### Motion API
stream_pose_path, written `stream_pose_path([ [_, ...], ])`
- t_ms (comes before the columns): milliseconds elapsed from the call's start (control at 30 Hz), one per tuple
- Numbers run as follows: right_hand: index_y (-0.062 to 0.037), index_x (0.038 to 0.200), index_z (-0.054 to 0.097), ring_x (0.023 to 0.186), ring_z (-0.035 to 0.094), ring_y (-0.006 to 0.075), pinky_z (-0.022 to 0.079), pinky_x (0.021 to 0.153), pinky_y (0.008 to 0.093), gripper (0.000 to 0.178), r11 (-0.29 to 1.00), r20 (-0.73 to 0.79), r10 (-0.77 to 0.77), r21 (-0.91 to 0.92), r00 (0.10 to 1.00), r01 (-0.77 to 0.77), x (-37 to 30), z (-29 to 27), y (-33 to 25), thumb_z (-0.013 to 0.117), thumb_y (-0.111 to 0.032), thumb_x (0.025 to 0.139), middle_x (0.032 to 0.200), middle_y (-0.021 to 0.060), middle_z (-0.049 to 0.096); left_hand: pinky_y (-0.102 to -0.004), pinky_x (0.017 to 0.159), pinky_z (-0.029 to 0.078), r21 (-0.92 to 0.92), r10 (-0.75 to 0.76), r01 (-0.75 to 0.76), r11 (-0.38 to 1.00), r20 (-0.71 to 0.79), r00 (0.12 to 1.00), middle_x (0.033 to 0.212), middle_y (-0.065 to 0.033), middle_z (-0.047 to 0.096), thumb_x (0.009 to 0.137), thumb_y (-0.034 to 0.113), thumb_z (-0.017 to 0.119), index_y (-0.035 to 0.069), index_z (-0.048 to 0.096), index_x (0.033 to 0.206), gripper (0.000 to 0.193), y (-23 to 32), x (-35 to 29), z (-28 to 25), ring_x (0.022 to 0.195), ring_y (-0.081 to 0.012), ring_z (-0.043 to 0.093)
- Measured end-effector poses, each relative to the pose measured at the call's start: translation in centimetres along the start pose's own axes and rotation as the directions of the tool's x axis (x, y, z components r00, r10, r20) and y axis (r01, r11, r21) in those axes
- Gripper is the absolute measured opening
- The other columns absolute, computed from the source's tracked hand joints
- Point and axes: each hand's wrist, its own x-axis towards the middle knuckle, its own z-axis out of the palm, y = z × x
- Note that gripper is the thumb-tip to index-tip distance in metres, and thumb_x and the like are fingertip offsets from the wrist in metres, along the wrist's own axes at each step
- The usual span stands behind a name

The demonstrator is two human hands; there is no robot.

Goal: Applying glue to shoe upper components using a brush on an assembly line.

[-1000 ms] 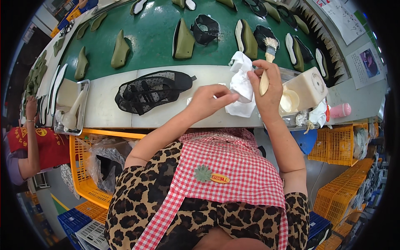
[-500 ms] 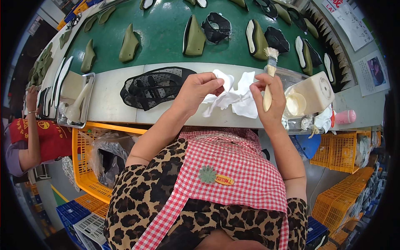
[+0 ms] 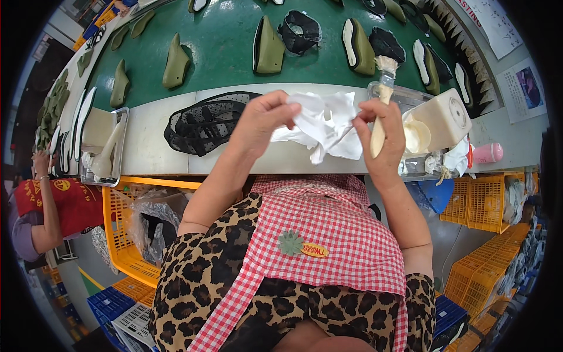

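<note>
My left hand (image 3: 263,122) pinches one edge of a thin, soft white cut-out piece (image 3: 319,117), which hangs spread above the near work surface. The fingertips of my right hand (image 3: 387,135) are at the piece's other edge. Within that hand I also hold a brush (image 3: 383,94) with a pale wooden handle, bristles pointing away from me. Beneath, more white material (image 3: 284,135) lies on the surface, partly hidden. Left of it rest black dotted mesh shoe uppers (image 3: 205,122). To my right, a cream-coloured container (image 3: 440,120) with a pale substance in its opening lies tilted in a clear tray (image 3: 375,88).
Green shoe lasts (image 3: 268,50), several with black uppers beside them, stand across the green table (image 3: 223,58). A second tray (image 3: 120,152) with a pale brush sits left. A pink bottle (image 3: 487,152) lies right. Yellow crates (image 3: 111,217) flank me; a co-worker in a red vest (image 3: 58,196) is left.
The white piece has been lifted and spread out between my hands. My left hand has moved slightly left and up. The lasts on the green table have shifted slightly leftward in view.
</note>
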Motion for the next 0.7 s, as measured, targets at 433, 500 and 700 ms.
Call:
stream_pose_path([
  [433, -0.003, 0.109, 0.063, 0.079, 0.066, 0.0191, 0.052, 0.07, 0.0291, 0.029, 0.998, -0.053, 0.067, -0.007, 0.996, -0.067, -0.6, -0.7, 1.4, 0.071, 0.007, 0.083, 0.094, 0.0093, 0.058, -0.0228, 0.065, 0.048, 0.323, 0.101, -0.079, 0.943, -0.052, 0.994, 0.083, -0.0014, 0.068, 0.09, 0.013, 0.073, 0.005, 0.063, 0.088, 0.013, 0.1, 0.0, -1.0, 0.073, -0.0066, 0.061],
  [500, -0.0028, 0.109, 0.063, 0.077, 0.067, 0.0203, 0.052, 0.068, 0.03, 0.031, 0.999, -0.05, 0.036, -0.015, 0.998, -0.036, -0.5, -0.2, 1.2, 0.072, 0.009, 0.081, 0.098, 0.0117, 0.06, -0.0234, 0.065, 0.05, 0.418, 0.118, -0.102, 0.903, -0.012, 0.993, 0.084, -0.0023, 0.069, 0.089, 0.014, 0.075, 0.005, 0.062, 0.09, 0.016, -0.9, 0.4, 0.5, 0.073, -0.0068, 0.062],
  [700, -0.0042, 0.109, 0.064, 0.075, 0.067, 0.0216, 0.052, 0.066, 0.0311, 0.034, 0.999, -0.017, -0.019, -0.026, 1.0, 0.018, -0.9, 1.1, 0.6, 0.073, 0.01, 0.079, 0.097, 0.012, 0.059, -0.0258, 0.071, 0.052, 0.623, 0.187, -0.237, 0.745, 0.146, 0.971, 0.082, -0.001, 0.068, 0.086, 0.017, 0.079, 0.002, 0.068, 0.09, 0.019, -1.8, 0.9, 4.4, 0.078, -0.0082, 0.063],
])
